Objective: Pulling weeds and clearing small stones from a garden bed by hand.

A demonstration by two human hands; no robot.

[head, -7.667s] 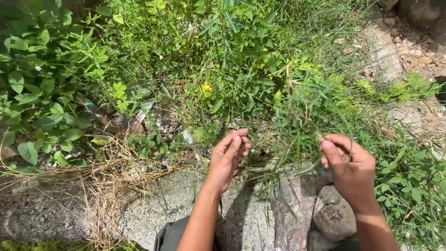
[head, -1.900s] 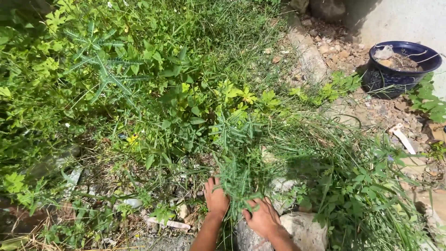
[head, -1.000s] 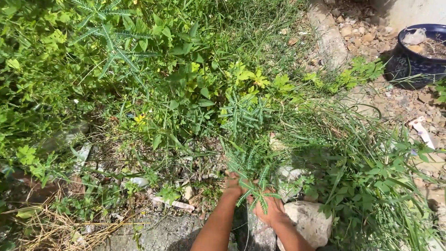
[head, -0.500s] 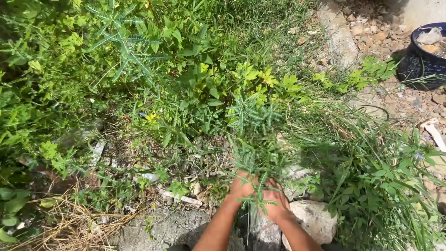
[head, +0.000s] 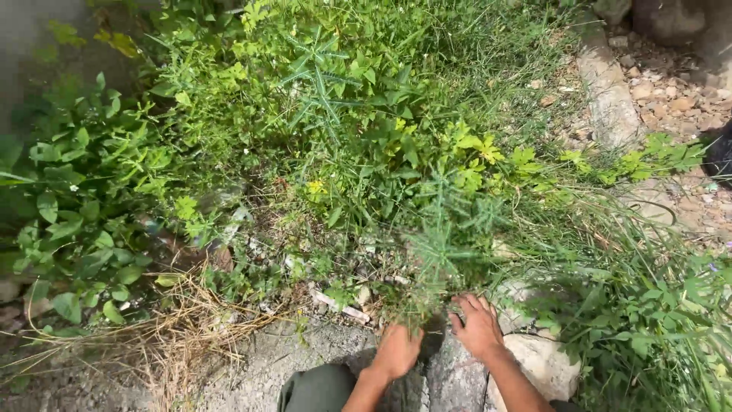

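The left hand point(head: 398, 349) is closed around the base of a spiky green weed point(head: 442, 244), which rises toward twelve o'clock. The right hand point(head: 479, 328), just at three o'clock of it, lies open with fingers spread on a grey stone point(head: 545, 365). Dry straw point(head: 175, 320) lies at nine o'clock; no packages or labels can be made out.

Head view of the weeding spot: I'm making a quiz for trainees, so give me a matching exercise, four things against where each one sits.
Things:
1. left hand
2. right hand
3. dry straw
4. pale rock

Places:
A. lower left, on the ground
B. spread open beside the weed clump
C. closed at the weed's base
D. right of the right wrist

Pairs: 1-C, 2-B, 3-A, 4-D
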